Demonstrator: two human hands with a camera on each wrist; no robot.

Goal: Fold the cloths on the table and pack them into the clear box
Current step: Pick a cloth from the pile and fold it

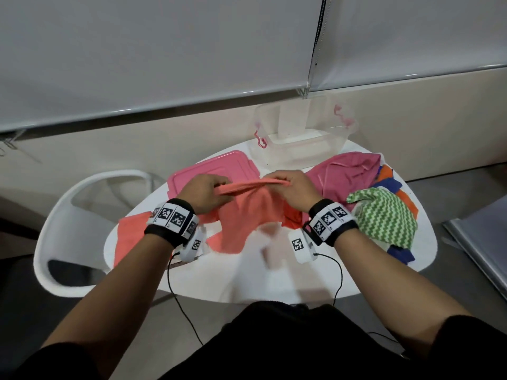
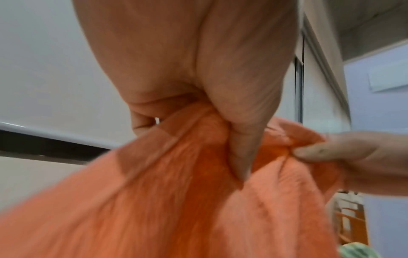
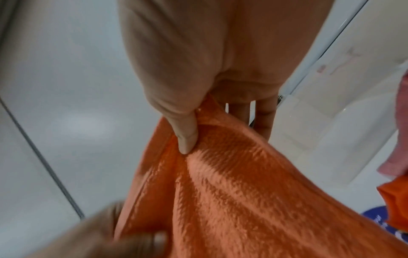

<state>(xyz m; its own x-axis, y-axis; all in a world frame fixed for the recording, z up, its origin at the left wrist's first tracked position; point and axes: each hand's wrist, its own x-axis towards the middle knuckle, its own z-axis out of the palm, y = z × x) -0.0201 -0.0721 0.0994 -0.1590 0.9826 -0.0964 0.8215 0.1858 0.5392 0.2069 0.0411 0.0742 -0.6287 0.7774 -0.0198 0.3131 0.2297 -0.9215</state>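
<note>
A white chair (image 1: 68,215) stands at the left, just beside the white table (image 1: 219,281). On the left part of the table lies a flat orange cloth (image 1: 129,237). Behind it, a pink lid (image 1: 208,168) lies flat on the table. The left hand (image 1: 205,193) is curled round the top edge of a big orange towel (image 1: 247,215) and grips it. In the left wrist view the towel (image 2: 154,200) is bunched up between the thumb and the fingers (image 2: 141,120). The towel is held up over the middle of the table, and most of it hangs down from the two hands. The right hand (image 1: 293,187) is just beside the left one and pinches the same top edge. In the right wrist view its thumb (image 3: 185,137) presses on the fuzzy towel (image 3: 243,200), with the fingers behind it. Both wrists wear black bands with black and white square tags. Behind the hands, at the far edge of the table, stands the clear box (image 1: 299,135) with pink clips, and its top is open. To the right lies a dark pink cloth (image 1: 351,174), crumpled up near the box. Next to it lies a green and white zigzag cloth (image 1: 384,215), on top of some orange and blue cloths (image 1: 389,182) in a heap.
</note>
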